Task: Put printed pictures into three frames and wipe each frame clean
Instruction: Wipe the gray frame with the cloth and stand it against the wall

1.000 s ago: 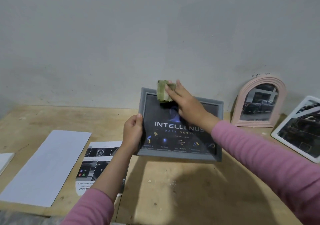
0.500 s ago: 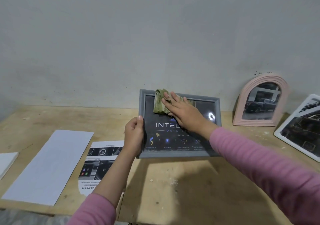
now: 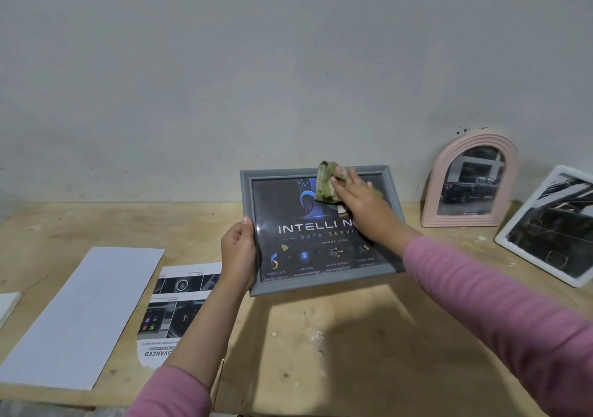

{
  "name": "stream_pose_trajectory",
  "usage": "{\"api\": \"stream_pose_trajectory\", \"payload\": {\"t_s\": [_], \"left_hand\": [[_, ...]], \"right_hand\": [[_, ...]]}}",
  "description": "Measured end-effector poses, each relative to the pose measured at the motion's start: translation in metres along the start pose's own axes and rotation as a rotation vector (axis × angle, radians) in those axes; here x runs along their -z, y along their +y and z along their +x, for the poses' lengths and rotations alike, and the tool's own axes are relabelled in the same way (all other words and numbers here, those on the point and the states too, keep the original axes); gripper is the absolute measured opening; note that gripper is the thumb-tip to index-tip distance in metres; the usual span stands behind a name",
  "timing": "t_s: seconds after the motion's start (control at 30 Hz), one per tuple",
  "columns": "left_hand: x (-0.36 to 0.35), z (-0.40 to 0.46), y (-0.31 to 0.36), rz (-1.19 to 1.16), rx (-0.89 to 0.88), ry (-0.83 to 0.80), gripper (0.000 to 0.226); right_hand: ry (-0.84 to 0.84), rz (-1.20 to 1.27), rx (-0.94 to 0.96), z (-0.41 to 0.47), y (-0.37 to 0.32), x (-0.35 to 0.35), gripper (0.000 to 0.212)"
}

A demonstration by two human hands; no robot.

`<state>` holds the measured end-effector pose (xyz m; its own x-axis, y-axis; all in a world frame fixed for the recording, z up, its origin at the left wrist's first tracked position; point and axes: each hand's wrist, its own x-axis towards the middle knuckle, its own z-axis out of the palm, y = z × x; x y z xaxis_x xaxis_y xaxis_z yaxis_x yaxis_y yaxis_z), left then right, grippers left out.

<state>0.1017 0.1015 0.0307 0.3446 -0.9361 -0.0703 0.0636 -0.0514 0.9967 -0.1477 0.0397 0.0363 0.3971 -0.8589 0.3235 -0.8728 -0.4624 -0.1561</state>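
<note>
Left hand (image 3: 239, 254) of mine gripping grey frame (image 3: 321, 285) by its left edge, right hand (image 3: 359, 201) flat-fingered, pressing green cloth (image 3: 325, 184) on its glass near top.

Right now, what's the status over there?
Left hand grips grey frame, tilted up. Right hand presses green cloth on glass near top edge. Nothing in the way.

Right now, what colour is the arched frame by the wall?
Pale pink arched frame, clearest in the head view.
</note>
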Motion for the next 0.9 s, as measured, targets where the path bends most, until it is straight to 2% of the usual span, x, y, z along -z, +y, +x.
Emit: {"api": "stream_pose_trajectory", "payload": {"t_s": [0.17, 0.27, 0.37, 0.43, 0.47, 0.53, 0.6, 0.67, 0.8, 0.9], "left_hand": [[0.004, 0.001, 0.009, 0.041, -0.044, -0.014, 0.049], [0.007, 0.01, 0.005, 0.05, -0.063, -0.004, 0.043], [0.007, 0.014, 0.003, 0.162, -0.12, -0.015, 0.045], [0.004, 0.013, 0.006, 0.225, -0.18, -0.054, 0.043], [0.001, 0.011, 0.007, 0.261, -0.208, -0.068, 0.042], [-0.012, 0.005, 0.01, 0.33, -0.253, -0.112, 0.041], [-0.026, -0.001, 0.012, 0.348, -0.277, -0.155, 0.041], [-0.032, -0.005, 0.012, 0.321, -0.272, -0.162, 0.042], [-0.024, -0.005, 0.01, 0.177, -0.183, -0.107, 0.042], [-0.013, -0.002, 0.008, 0.123, -0.145, -0.061, 0.044]], "right_hand": [[-0.087, -0.129, -0.086, -0.017, 0.03, 0.011, 0.074], [-0.088, -0.232, -0.166, -0.022, 0.041, 0.02, 0.058], [-0.094, -0.252, -0.339, -0.017, 0.036, 0.041, 0.043], [-0.009, -0.185, -0.394, -0.007, 0.022, 0.055, 0.053], [0.06, -0.131, -0.362, 0.0, 0.012, 0.059, 0.061], [0.19, -0.028, -0.157, 0.012, -0.016, 0.06, 0.071], [0.275, -0.052, 0.117, 0.023, -0.045, 0.048, 0.062], [0.283, -0.138, 0.282, 0.029, -0.061, 0.032, 0.049], [0.235, -0.274, 0.333, 0.023, -0.046, 0.026, 0.046], [0.233, -0.258, 0.309, 0.02, -0.028, 0.027, 0.052]]}}
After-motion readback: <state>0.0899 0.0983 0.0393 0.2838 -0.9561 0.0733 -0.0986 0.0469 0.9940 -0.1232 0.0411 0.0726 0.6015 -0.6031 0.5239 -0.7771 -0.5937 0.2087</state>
